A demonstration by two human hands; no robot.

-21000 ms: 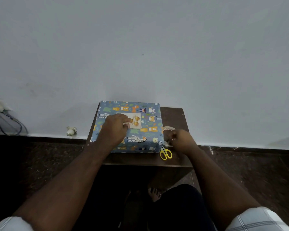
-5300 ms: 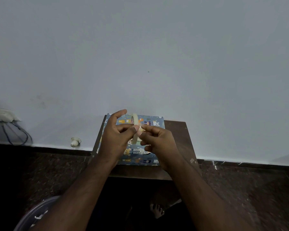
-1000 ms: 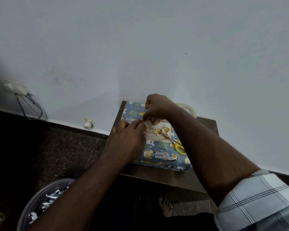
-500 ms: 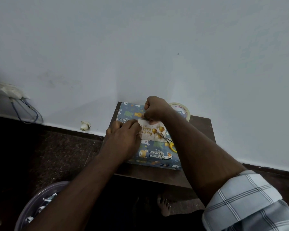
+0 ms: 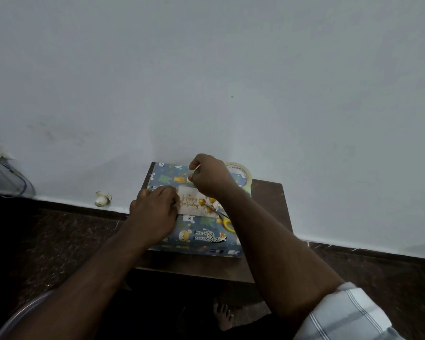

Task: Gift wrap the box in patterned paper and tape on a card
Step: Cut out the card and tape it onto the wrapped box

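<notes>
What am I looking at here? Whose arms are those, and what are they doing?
The camera sits on a person's head, looking down, so you see their own arms. On a small brown table lies a box wrapped in animal paper. On top is a birthday card. The left hand rests on the card's left edge. The right hand pinches what looks like a strip of tape by the card's top edge. Yellow scissors and a tape roll lie on the box too.
</notes>
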